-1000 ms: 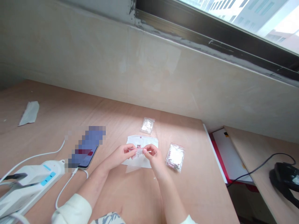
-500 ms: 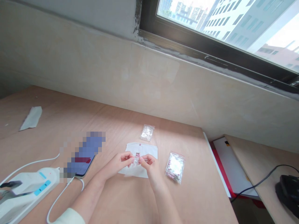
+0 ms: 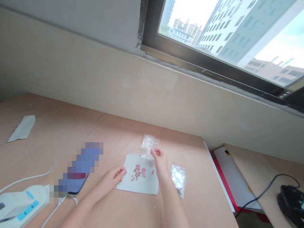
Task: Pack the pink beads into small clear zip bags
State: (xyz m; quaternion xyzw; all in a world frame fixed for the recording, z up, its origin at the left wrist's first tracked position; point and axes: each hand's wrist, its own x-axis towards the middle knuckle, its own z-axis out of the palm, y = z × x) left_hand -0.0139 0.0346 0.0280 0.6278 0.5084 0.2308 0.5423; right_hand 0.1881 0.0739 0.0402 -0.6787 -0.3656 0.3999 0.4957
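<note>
A loose heap of small pink beads (image 3: 138, 171), with a few darker greenish pieces among them, lies on a square white tissue (image 3: 135, 187). My left hand (image 3: 117, 175) is closed at the tissue's left edge, thumb against curled fingers; whatever may be inside is hidden. Beyond the upper right of the tissue, my right hand (image 3: 159, 158) pinches a thin clear plastic bag (image 3: 147, 155). Just behind it a clear zip bag (image 3: 149, 141) lies on the table, and where one bag ends and the other begins is hard to see.
A filled silvery zip bag (image 3: 178, 177) lies right of my right forearm. To the left are a phone (image 3: 78, 183), a white power strip (image 3: 35, 202) with cables, and a folded paper piece (image 3: 22, 128). The wall (image 3: 106, 79) rises behind; a black device (image 3: 292, 199) stands far right.
Both hands were together over the tissue, working on a small clear item. They have parted, the right going up and right, the left leftward. Pink beads now show spread on the tissue.
</note>
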